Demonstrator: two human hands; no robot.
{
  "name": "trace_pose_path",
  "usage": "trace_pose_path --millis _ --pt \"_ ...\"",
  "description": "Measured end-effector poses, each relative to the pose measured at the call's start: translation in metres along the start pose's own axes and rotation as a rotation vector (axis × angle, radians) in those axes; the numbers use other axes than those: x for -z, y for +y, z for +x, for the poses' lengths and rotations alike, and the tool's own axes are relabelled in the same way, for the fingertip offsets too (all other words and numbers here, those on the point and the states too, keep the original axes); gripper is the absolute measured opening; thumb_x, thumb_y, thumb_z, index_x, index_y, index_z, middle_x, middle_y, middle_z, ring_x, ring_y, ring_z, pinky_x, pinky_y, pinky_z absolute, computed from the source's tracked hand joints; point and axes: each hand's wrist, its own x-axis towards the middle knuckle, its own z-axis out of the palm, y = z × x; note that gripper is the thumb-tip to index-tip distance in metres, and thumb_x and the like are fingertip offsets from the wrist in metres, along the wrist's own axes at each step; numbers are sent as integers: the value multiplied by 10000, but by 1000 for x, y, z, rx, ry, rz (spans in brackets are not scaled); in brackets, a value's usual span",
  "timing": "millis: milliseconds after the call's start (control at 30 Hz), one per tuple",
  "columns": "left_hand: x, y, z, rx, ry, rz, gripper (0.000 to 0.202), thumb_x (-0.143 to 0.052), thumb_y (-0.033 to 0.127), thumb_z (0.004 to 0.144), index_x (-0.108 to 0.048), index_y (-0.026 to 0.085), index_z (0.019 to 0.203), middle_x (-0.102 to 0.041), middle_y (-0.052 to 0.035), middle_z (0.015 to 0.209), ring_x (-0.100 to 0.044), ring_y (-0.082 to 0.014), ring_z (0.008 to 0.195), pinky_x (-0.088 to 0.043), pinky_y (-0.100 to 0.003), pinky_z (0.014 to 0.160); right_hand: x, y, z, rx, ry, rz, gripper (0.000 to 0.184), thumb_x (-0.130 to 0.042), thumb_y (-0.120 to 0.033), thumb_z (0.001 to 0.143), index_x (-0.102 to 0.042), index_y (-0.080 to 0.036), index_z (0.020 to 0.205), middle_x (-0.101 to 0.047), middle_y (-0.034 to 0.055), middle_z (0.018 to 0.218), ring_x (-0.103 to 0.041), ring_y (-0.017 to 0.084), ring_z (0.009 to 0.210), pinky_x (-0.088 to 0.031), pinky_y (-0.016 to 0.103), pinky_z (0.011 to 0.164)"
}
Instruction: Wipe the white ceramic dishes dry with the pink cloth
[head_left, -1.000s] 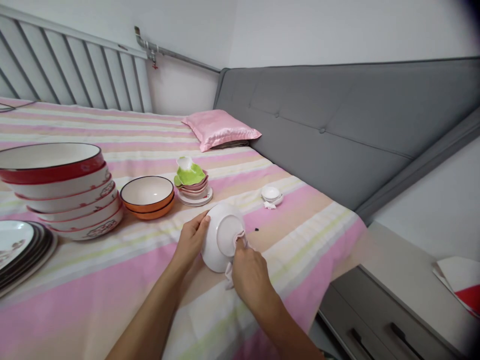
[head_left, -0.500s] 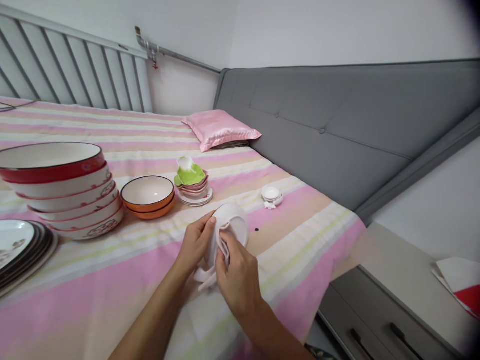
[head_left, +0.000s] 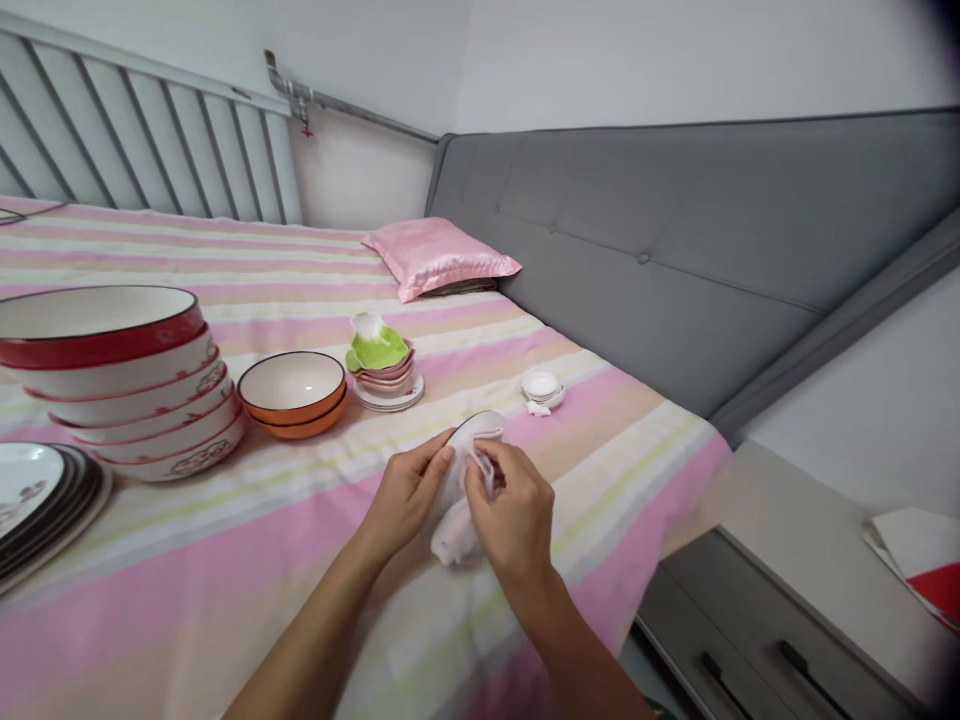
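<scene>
Over the striped bed sheet (head_left: 187,520) both hands work on a small white bowl (head_left: 474,427). My left hand (head_left: 405,495) grips the bowl by its left rim, fingers wrapped round it. My right hand (head_left: 514,510) is closed on a pale pink cloth (head_left: 454,530) and presses it against the bowl. The bowl is tilted and mostly hidden behind the cloth and fingers.
A stack of red-rimmed bowls (head_left: 112,375) and dark-edged plates (head_left: 41,500) sit at left. Orange bowls (head_left: 292,392), a green leaf dish on small saucers (head_left: 381,365) and tiny white dishes (head_left: 541,388) lie beyond. A pink pillow (head_left: 439,258), grey headboard (head_left: 675,260) and grey nightstand (head_left: 780,620) stand to the right.
The bowl has been turned from underside-up to edge-on, and my right hand with the cloth has moved from its lower right to its upper rim.
</scene>
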Motion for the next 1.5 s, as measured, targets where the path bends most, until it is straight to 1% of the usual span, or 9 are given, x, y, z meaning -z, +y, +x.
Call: trace_pose_path --millis 333,567,733,833,900,1033,1133,1300,1500 --pt "1 7 -2 -57 -88 19 454 -422 386 899 -535 193 1295 -596 -38 1265 -587 -237 1060 -441 -285 900 4 50 21 -444 -94 159 262 -538 -326 757 -673 -141 884 -707 86 803 -640 177 667 -503 278 641" --pt "2 1 0 -16 -16 37 467 -431 418 893 -556 174 1272 -596 -53 1263 -563 -245 1120 -425 -304 940 7 78 19 -521 -223 103 240 -558 -360 718 -679 -167 795 -700 59 742 -631 202 660 -474 319 676" --pt "4 -5 1 7 52 49 477 -436 448 881 -582 172 1241 -617 -52 1234 -550 -258 1141 -423 -329 954 17 74 25 -558 -1 173 302 -515 -397 777 -629 -146 901 -676 84 851 -617 185 712 -474 284 640" --pt "3 -5 0 17 50 44 478 -437 452 878 -592 167 1229 -619 -55 1231 -536 -257 1158 -420 -318 951 22 53 27 -487 196 341 298 -499 -398 823 -564 -143 962 -642 82 888 -617 160 730 -481 249 620" --pt "1 -2 -1 14 40 28 464 -439 442 879 -595 170 1222 -622 -53 1226 -540 -250 1149 -421 -301 939 23 34 23 -369 220 375 255 -503 -371 842 -546 -155 970 -627 71 892 -613 153 763 -492 249 653" --pt "-2 2 -2 -36 -8 21 394 -429 393 886 -631 159 1130 -686 -47 1040 -602 -212 935 -451 -266 814 12 6 9 -29 8 324 160 -496 -261 872 -573 -187 990 -629 64 970 -592 167 929 -488 307 826" --pt "-3 4 -3 -81 -35 79 300 -430 349 874 -646 143 849 -634 -9 728 -535 -152 675 -429 -234 646 1 0 -1 184 -166 251 271 -436 -228 897 -555 -201 1139 -590 75 1193 -468 208 1203 -374 418 1028" --pt "-5 8 -5 -93 -103 74 255 -431 326 866 -556 158 722 -561 8 676 -465 -127 630 -391 -225 599 -2 6 -5 208 -235 124 405 -342 -250 909 -462 -189 1292 -381 80 1434 -252 254 1367 -261 519 1090" --pt "-8 20 -7 -138 -242 104 288 -385 329 904 -584 150 799 -554 -18 718 -450 -130 662 -383 -234 620 -2 15 -1 139 -80 189 355 -305 -243 911 -537 -192 1175 -470 85 1319 -363 232 1288 -270 490 1084"
